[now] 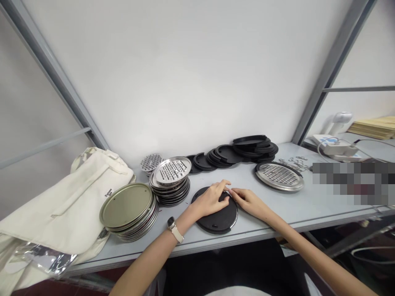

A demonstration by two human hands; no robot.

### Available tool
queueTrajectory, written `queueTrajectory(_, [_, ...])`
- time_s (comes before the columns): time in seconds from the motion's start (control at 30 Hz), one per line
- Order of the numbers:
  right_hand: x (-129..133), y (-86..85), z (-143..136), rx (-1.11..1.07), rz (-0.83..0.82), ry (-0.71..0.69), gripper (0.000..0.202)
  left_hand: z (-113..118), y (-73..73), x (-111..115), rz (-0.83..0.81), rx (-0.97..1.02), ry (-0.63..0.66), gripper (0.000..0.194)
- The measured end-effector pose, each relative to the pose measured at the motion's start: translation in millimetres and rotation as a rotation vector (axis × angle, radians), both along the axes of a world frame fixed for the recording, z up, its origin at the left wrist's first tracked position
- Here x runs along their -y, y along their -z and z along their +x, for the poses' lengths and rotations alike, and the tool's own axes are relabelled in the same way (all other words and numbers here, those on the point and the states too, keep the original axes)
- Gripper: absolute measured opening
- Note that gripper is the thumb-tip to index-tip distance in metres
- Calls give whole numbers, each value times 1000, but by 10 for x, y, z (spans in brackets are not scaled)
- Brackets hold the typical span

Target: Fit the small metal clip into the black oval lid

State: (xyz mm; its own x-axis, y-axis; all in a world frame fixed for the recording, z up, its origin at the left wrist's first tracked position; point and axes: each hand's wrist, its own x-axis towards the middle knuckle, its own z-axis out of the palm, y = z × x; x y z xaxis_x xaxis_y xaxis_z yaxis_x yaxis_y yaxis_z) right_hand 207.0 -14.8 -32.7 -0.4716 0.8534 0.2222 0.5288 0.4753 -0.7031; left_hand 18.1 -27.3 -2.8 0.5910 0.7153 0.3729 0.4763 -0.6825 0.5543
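A black round disc (217, 222) lies flat near the table's front edge, with a small knob-like bump and a shiny rim at lower right. My left hand (213, 200) rests over it, bent fingers holding it down and the thumb at its right side. At the disc's upper right edge, the fingers of my right hand (247, 201) are pinched together. Whatever sits between those fingertips is too small or hidden to name. Both hands' fingertips nearly meet there. To the right, a silver perforated grater plate (279, 176) leans on a black ring.
Stacked olive-topped round plates (126, 205) and grater plates (173, 170) stand left. Black round rings (228, 155) pile along the wall. Small metal pieces (293, 163) lie back right. A cream bag (74, 197) covers the left end; a white device with cables (328, 144) stands right.
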Motion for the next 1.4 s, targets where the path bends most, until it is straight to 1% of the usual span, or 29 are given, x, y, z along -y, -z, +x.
queueTrajectory(0.23, [2,17,-8,-50,38,14,36,5,9,-4,0,3,-3,43])
queueTrajectory(0.5, [3,-6,-4,-39,31,4,34,-3,7,-5,9,-4,13,41])
queueTrajectory(0.77, [-23,34,5,-39,21,14,33,-2,34,-17,14,-5,9,41])
queueTrajectory(0.9, [-33,43,5,-52,28,30,33,2,44,-26,12,6,10,40])
queueTrajectory(1.03, [-46,43,21,-74,47,90,33,6,40,-24,-28,25,43,41])
queueTrajectory(1.1, [-50,41,27,-82,47,105,33,6,38,-20,-31,18,37,41])
queueTrajectory(1.2, [-47,38,26,-79,45,83,33,6,38,-15,-16,-1,5,41])
queueTrajectory(1.4, [-44,45,26,-95,43,74,31,13,13,-1,67,-1,-2,37])
